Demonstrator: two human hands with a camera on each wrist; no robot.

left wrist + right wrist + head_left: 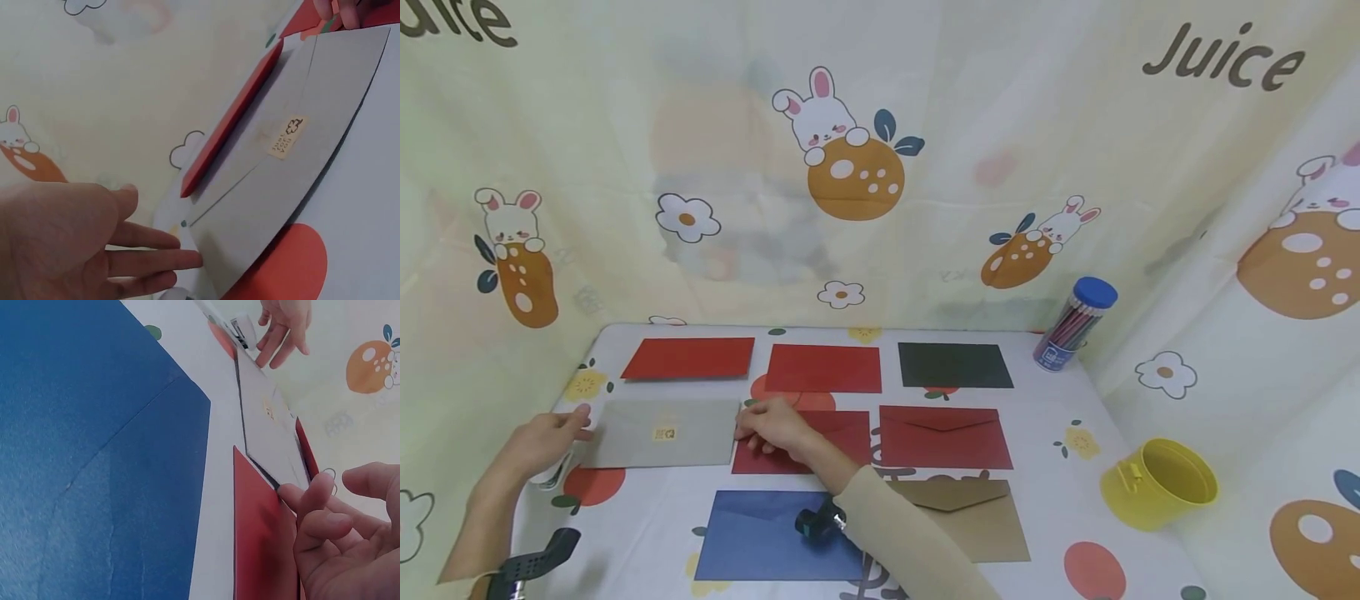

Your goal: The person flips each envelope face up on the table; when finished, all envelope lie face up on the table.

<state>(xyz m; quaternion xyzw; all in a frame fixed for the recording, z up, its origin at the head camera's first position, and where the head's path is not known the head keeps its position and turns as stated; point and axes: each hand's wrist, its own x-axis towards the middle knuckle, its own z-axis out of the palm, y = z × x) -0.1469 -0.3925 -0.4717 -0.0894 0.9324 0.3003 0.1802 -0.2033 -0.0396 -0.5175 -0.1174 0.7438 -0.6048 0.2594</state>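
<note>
My left hand (546, 440) is spread, fingertips touching the left edge of the grey envelope (658, 433) on the bench (1060, 417). My right hand (775, 427), fingers loosely bent, touches its right edge.

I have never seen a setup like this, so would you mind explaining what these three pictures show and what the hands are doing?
There is no machine here: a person wears one camera on the head and one on each wrist. The wide picture is the head view, looking down at a table under a cartoon-print cloth. On it lie envelopes: several red, one dark, one blue envelope, one brown and one grey envelope with a small sticker. A pencil tub and a yellow bucket sit to the right. The left hand touches the grey envelope's left end with straight fingers; the right hand touches its right end. The other two pictures are close-ups from each wrist.
</note>
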